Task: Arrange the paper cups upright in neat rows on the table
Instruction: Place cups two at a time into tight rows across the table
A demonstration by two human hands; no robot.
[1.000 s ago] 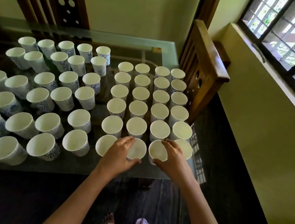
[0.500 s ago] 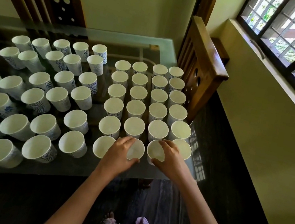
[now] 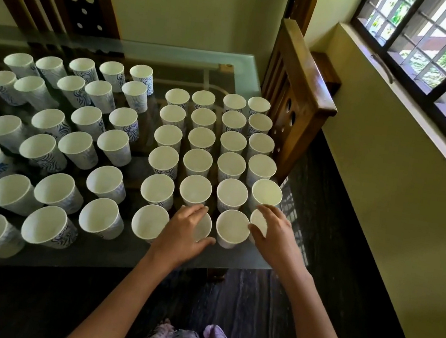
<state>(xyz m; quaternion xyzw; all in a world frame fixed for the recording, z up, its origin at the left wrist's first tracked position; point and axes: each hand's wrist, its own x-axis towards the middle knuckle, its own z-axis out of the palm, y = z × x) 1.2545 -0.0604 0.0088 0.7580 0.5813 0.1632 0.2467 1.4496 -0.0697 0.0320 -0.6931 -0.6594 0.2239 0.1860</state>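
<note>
Left hand (image 3: 184,230) cupped around a near-row cup (image 3: 203,227), right hand (image 3: 271,231) curled on the corner cup (image 3: 258,222) at the surface (image 3: 117,263) edge. Risk: a sideways nudge topples packed neighbours, or the corner cup drops off.

right hand (image 3: 271,233) shifted from third front-row cup (image 3: 232,229) to the corner cup (image 3: 258,225)
</note>
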